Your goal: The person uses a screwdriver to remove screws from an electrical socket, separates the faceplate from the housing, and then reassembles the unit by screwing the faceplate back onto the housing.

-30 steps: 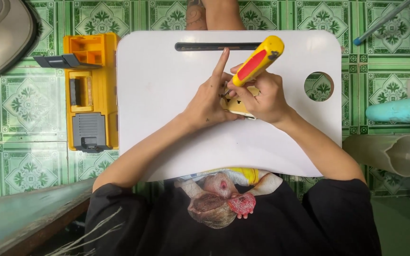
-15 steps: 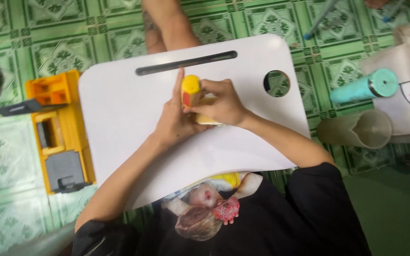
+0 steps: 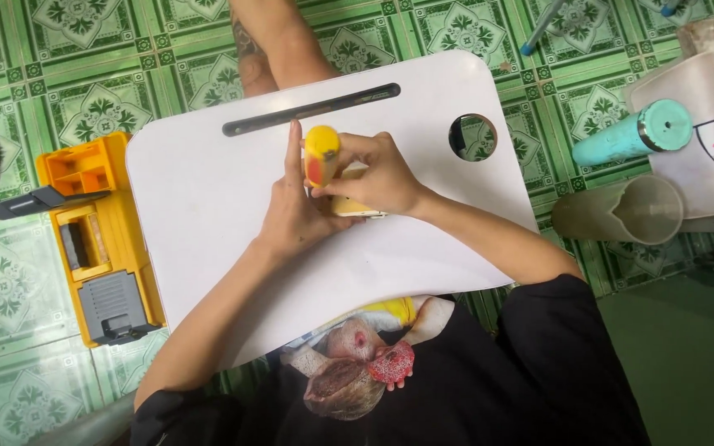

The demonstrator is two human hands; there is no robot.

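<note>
On the white lap table (image 3: 208, 206) my right hand (image 3: 378, 175) grips a yellow and red screwdriver (image 3: 321, 154), held upright with its butt toward the camera. Under both hands lies a small yellowish flat object (image 3: 355, 209), mostly hidden. My left hand (image 3: 292, 211) presses on that object, index finger stretched out along the screwdriver.
A yellow tool case (image 3: 97, 239) lies open on the green tiled floor left of the table. A teal cylinder (image 3: 631, 135), a beige jug (image 3: 621, 213) and a white appliance (image 3: 704, 124) sit at right. A bare leg (image 3: 270, 45) shows beyond the table's far edge.
The screwdriver went from slanted up-right to standing upright under the camera. The camera view shifted and tilted; both hands stay on the small object.
</note>
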